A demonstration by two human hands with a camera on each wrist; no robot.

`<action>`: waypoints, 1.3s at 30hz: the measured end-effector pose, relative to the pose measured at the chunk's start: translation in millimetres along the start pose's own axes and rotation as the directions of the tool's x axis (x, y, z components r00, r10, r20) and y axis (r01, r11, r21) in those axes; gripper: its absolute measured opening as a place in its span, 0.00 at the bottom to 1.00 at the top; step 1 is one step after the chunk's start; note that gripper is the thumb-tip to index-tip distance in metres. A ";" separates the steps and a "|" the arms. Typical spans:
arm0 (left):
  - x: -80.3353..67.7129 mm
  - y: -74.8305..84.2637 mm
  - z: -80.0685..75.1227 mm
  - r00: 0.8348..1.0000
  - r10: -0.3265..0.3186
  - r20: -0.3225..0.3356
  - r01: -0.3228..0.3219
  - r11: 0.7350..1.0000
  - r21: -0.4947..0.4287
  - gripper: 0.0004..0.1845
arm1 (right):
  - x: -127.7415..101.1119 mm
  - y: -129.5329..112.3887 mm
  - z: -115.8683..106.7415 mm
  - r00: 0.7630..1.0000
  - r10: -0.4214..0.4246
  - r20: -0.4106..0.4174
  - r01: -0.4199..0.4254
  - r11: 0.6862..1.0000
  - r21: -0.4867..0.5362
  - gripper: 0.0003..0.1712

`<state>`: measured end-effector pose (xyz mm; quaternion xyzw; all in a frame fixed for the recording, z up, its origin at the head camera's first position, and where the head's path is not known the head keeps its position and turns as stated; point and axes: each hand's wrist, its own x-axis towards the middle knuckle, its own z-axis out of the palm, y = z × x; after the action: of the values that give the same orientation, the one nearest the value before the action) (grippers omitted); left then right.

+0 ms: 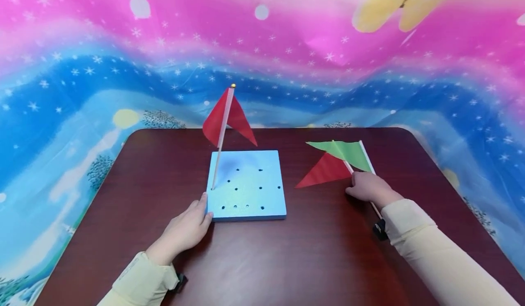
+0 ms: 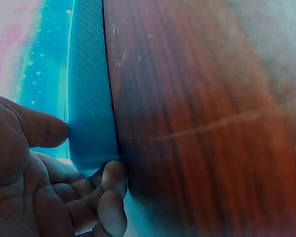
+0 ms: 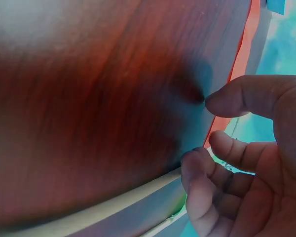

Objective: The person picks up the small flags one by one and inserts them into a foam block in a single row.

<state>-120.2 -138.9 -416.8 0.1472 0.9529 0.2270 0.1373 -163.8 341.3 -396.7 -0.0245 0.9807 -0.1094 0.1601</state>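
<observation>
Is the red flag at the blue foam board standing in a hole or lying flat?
Standing, slightly tilted: the red flag has its stick planted in a hole near the left edge of the blue foam board, pennant raised above the table.

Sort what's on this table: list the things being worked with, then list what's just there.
In use:
- blue foam board with holes, left hand gripping its corner
- red flag standing in the board
- green flag and second red flag lying at the right hand

Just there:
- dark wooden table
- colourful starry backdrop
</observation>
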 end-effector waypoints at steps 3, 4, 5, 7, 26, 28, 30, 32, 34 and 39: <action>-5.3 -3.3 1.1 1.000 -0.017 -0.007 0.017 1.000 -0.005 0.35 | 2.8 -5.1 0.9 1.000 -0.014 -0.021 0.014 1.000 0.005 0.11; -6.1 -3.8 1.5 1.000 -0.020 -0.009 0.020 1.000 -0.006 0.35 | 3.1 -6.0 0.8 1.000 -0.012 -0.028 0.012 1.000 0.005 0.10; -6.4 -4.1 2.1 1.000 -0.020 -0.011 0.020 1.000 -0.006 0.35 | 2.9 -6.1 0.4 0.999 -0.006 -0.034 0.007 1.000 0.009 0.10; -6.1 -3.9 3.0 1.000 -0.016 -0.014 0.016 1.000 -0.006 0.35 | 1.6 -4.6 -0.8 0.999 0.010 -0.041 -0.009 1.000 0.006 0.10; -1.0 2.6 2.4 1.000 0.006 -0.028 -0.005 1.000 0.019 0.34 | -1.9 10.6 -2.8 1.000 0.016 -0.017 -0.017 0.999 -0.029 0.09; -0.6 2.8 2.2 1.000 0.009 -0.027 -0.008 1.000 0.018 0.34 | -2.6 11.9 -4.1 0.999 0.031 -0.025 -0.032 0.999 -0.022 0.10; -0.7 2.6 2.0 1.000 0.011 -0.026 -0.010 1.000 0.011 0.34 | -3.6 14.1 -5.2 0.999 0.051 -0.016 -0.051 0.999 -0.007 0.12; -0.7 2.7 1.7 1.000 0.014 -0.025 -0.014 1.000 0.006 0.34 | -5.6 16.5 -6.1 0.998 0.068 0.000 -0.068 0.998 0.001 0.13; -0.9 2.8 1.4 1.000 0.017 -0.026 -0.017 1.000 0.004 0.34 | -7.5 19.1 -6.2 0.997 0.075 0.027 -0.075 0.997 -0.001 0.13; -1.6 2.2 1.2 1.000 0.011 -0.023 -0.011 1.000 0.005 0.34 | -11.7 22.1 -7.5 0.995 0.068 0.074 -0.066 0.997 -0.034 0.12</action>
<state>-117.8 -137.1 -416.4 0.1502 0.9541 0.2270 0.1249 -155.5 365.3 -391.1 0.0020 0.9759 -0.0876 0.1999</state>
